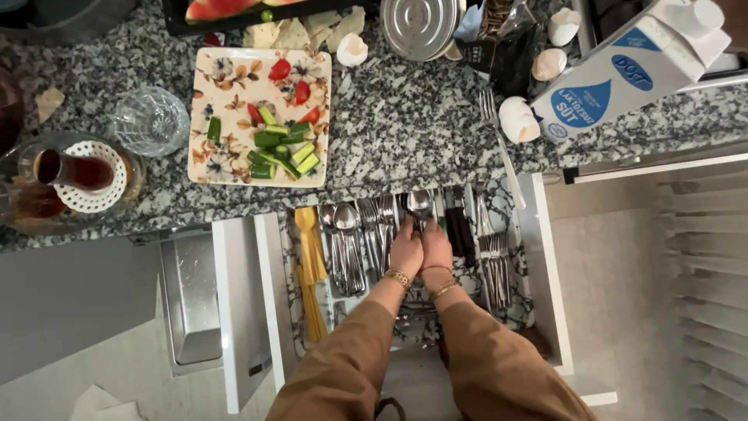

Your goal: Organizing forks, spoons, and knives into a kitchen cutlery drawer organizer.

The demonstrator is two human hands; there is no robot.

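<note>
A: Where are the hands?

B: Both are down in the open cutlery drawer, at about six o'clock from the flowered plate. The left hand and the right hand lie side by side, touching, fingers pointing toward twelve o'clock.

A: Are they holding anything?

B: Together they are closed on a large steel spoon. Its bowl sticks out just past the fingertips at twelve o'clock, and the handle is hidden under the hands. Which hand carries more of the grip, I cannot tell.

A: What lies around the spoon?

B: At nine o'clock of the hands there are rows of spoons and forks, and farther that way a bunch of yellow plastic cutlery. At three o'clock sit dark-handled knives and more forks.

A: And on the counter?

B: The granite counter runs above the drawer. The plate carries cut cucumber and tomato pieces. At nine o'clock of it stands an empty cut glass, then a tea glass on a white saucer. At three o'clock a lone fork lies across the counter edge, near broken eggshells and a tilted milk carton. A round tin lid sits at twelve o'clock.

A: Anything worn on the wrists?

B: Gold bracelets on both, above brown sleeves.
</note>
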